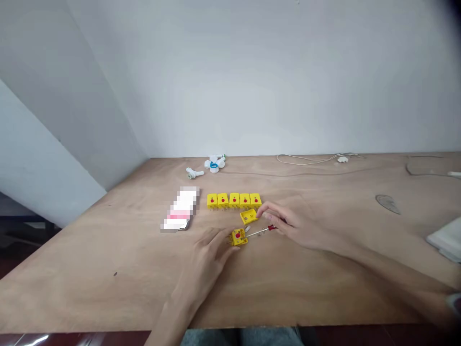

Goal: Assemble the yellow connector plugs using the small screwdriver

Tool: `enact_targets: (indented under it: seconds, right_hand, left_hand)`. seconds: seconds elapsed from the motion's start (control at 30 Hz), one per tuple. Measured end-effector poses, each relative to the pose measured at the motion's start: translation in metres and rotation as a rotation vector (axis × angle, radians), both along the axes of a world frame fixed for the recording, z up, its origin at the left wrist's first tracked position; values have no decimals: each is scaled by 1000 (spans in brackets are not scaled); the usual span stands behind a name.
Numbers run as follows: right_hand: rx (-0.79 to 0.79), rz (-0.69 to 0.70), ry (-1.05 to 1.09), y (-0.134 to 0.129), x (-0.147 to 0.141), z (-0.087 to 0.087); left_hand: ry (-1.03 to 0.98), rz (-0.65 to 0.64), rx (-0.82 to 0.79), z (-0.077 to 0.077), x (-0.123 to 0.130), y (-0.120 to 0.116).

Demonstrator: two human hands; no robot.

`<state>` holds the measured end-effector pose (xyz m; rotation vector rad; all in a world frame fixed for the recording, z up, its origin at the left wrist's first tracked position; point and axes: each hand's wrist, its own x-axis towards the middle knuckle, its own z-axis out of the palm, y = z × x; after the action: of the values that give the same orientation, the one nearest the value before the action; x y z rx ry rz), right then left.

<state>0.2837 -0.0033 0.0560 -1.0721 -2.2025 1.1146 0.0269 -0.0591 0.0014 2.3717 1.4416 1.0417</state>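
Yellow plug (238,237) is pinched between the thumb and fingers of the left hand (208,252), between the front and back edges of the worktop (306,293). A screwdriver (258,233) is gripped in the right hand (294,227), its tip at the plug. Nearer the back edge, a loose cover (248,216) and five more plugs (234,200) are laid.

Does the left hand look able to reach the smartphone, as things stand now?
Probably yes: the smartphone lies beyond the left hand, to its left, and nothing visible stands between them. However, this hand steadies the opened yellow plug, so it would likely need to release that first.
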Motion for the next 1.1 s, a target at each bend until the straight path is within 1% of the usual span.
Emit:
enact_targets:
  seconds: [0.13, 0.2, 0.27, 0.37, 0.47, 0.57, 0.67, 0.73, 0.83, 0.93, 1.1]
  right_hand:
    - [-58, 10, 33, 5, 4, 0]
    - [-67, -33, 67, 11, 9, -2]
    - [-25, -113, 105, 18, 13, -10]
    - [3, -209, 81, 28, 18, -28]
    - [48, -270, 169, 33, 16, -46]
    - [138, -320, 202, 32, 9, -55]
    - [168, -351, 241, 29, 1, -57]
    - [133, -329, 274, 28, -4, -56]
    - [89, -288, 265, 26, -10, -55]
    - [74, -268, 232, 24, -12, -53]
    - [108, -273, 154, 24, -7, -50]
  left_hand:
    - [34, 85, -33, -7, -3, 0]
    - [60, 125, -35, -9, -7, 0]
    - [88, 116, -43, -8, -11, 1]
    - [142, 65, -70, -1, -15, 4]
    - [185, 8, -79, 8, -17, 9]
    - [192, -111, -112, 15, -17, 16]
    - [187, -229, -157, 17, -19, 25]
    - [172, -289, -152, 17, -21, 32]
    - [157, -373, -150, 18, -24, 41]
    - [153, -421, -149, 21, -25, 46]
    - [167, -483, -136, 30, -26, 50]
